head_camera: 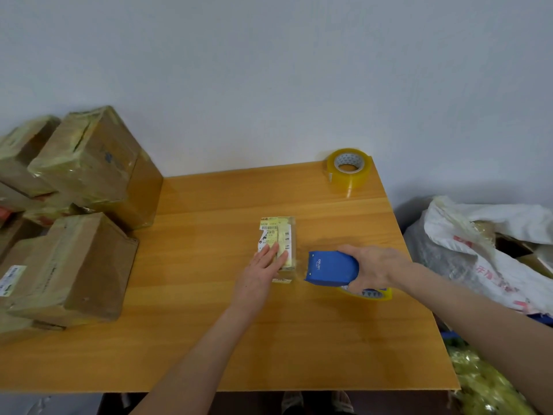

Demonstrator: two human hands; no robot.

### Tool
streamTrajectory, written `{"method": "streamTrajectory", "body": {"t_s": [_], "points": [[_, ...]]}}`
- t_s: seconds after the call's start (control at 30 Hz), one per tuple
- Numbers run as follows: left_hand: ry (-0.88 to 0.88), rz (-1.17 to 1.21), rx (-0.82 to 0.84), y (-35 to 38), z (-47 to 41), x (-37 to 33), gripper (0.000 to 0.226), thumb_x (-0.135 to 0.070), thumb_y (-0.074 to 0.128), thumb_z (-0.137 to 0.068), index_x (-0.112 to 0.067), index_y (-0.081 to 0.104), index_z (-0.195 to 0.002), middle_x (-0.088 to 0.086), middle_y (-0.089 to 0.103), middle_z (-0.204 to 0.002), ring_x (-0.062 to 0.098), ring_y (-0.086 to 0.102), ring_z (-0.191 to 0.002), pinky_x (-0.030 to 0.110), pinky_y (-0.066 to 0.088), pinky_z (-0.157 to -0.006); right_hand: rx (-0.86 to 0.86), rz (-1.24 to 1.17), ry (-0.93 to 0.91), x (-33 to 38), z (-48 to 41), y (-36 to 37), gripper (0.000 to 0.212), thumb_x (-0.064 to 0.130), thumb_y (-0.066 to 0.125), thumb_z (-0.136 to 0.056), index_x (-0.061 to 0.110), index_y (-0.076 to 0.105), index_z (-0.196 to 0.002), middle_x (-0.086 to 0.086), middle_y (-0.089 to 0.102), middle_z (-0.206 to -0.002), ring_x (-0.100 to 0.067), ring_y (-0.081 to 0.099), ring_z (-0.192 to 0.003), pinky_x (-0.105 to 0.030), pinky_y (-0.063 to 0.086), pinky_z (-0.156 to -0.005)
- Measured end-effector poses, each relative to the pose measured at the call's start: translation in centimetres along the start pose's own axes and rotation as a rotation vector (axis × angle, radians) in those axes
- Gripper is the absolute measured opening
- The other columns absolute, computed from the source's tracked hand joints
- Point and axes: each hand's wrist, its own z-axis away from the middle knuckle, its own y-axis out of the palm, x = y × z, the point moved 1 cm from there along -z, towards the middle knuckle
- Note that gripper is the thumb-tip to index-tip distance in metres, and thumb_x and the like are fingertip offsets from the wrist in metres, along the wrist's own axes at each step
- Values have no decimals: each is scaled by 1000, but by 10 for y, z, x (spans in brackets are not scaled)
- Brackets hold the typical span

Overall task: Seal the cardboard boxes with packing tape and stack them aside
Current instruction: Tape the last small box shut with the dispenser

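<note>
A small flat cardboard box (282, 232), covered in yellowish tape and white labels, lies near the middle of the wooden table (209, 324). My left hand (263, 268) rests flat on its near end with the fingers spread. Just to the right of the box, my right hand (374, 266) grips a blue tape dispenser (330, 268). The dispenser's yellow tape roll (371, 293) shows under my wrist. The dispenser's front edge sits close to the box's right side; whether they touch I cannot tell.
Several taped cardboard boxes (86, 163) are stacked on the left of the table, one large box (71, 271) nearest me. A spare roll of clear tape (348, 167) stands at the far right corner. A white sack (490, 250) with boxes sits off the table's right edge.
</note>
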Motion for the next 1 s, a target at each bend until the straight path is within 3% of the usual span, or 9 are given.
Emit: {"method": "streamTrajectory", "body": {"t_s": [0.33, 0.57, 0.7, 0.8, 0.87, 0.93, 1.0], "points": [[-27, 71, -15, 0, 1, -4, 86, 24, 42, -82, -33, 17, -140, -13, 7, -151, 6, -1, -141, 26, 6, -119, 111, 3, 61, 17, -24, 0, 85, 53, 66, -71, 43, 25, -145, 5, 55, -112, -22, 56, -100, -38, 53, -83], [-25, 83, -9, -1, 1, -4, 83, 23, 42, -85, -32, 18, -143, -15, 6, -151, 5, -2, -142, 23, 5, -117, 118, -81, 93, 20, -21, 1, 79, 50, 66, -70, 38, 32, -141, 5, 55, -111, -22, 55, -98, -36, 51, -79], [-46, 112, 15, -5, 0, 1, 77, 21, 40, -88, -28, 30, -146, -17, 7, -149, 3, -1, -140, 22, 12, -116, 71, -82, 120, 13, -18, 9, 74, 53, 62, -63, 36, 46, -133, 8, 62, -97, -17, 59, -86, -34, 51, -70], [-40, 110, 30, -7, -2, 1, 75, 20, 39, -89, -26, 30, -147, -16, 6, -150, 2, -1, -139, 16, 2, -113, -23, -464, 130, 3, -13, 8, 63, 46, 69, -64, 30, 54, -123, 5, 63, -101, -14, 61, -86, -36, 53, -75], [-37, 100, 21, -4, -2, -3, 76, 20, 39, -88, -25, 30, -148, -15, 6, -150, 1, -4, -138, 13, -5, -112, -152, -822, 163, -2, -12, 6, 52, 40, 74, -69, 23, 58, -115, 2, 62, -99, -14, 60, -83, -31, 49, -68], [-36, 92, 20, -2, -1, -6, 75, 20, 40, -88, -24, 30, -148, -13, 5, -150, 4, -4, -139, 19, -2, -116, -246, -1053, 229, -3, -15, 11, 43, 34, 74, -78, 19, 57, -114, -2, 61, -98, -18, 58, -81, -29, 45, -64], [-44, 100, 23, -2, -1, -9, 70, 17, 41, -90, -22, 31, -148, -10, 8, -152, 10, -2, -143, 26, 2, -120, -263, -1228, 303, -2, -21, 21, 39, 31, 71, -83, 17, 57, -117, -7, 62, -100, -24, 59, -82, -35, 48, -68]]}}
